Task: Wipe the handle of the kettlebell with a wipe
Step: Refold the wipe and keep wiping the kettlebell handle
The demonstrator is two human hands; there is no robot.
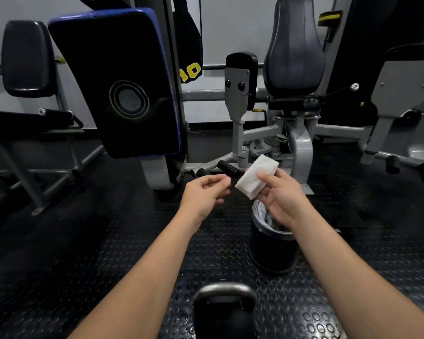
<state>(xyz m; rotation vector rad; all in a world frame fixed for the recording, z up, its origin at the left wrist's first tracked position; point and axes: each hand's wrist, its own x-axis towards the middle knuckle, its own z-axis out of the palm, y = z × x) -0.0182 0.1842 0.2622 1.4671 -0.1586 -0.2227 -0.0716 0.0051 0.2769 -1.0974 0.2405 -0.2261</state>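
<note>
A black kettlebell (224, 311) stands on the floor at the bottom centre, its grey metal handle (224, 288) arching over the top; its lower part is cut off by the frame edge. Well above it, my right hand (278, 192) grips a folded white wipe (256, 176) between thumb and fingers. My left hand (207, 189) hovers just left of the wipe with fingers loosely curled, holding nothing, its fingertips a short gap from the wipe's corner.
A small black waste bin (271, 248) with a white liner stands on the studded rubber floor (108, 253) below my right hand, right of the kettlebell. Gym machines ring the space: a padded seat (294, 45) ahead, a large black pad (118, 81) at left.
</note>
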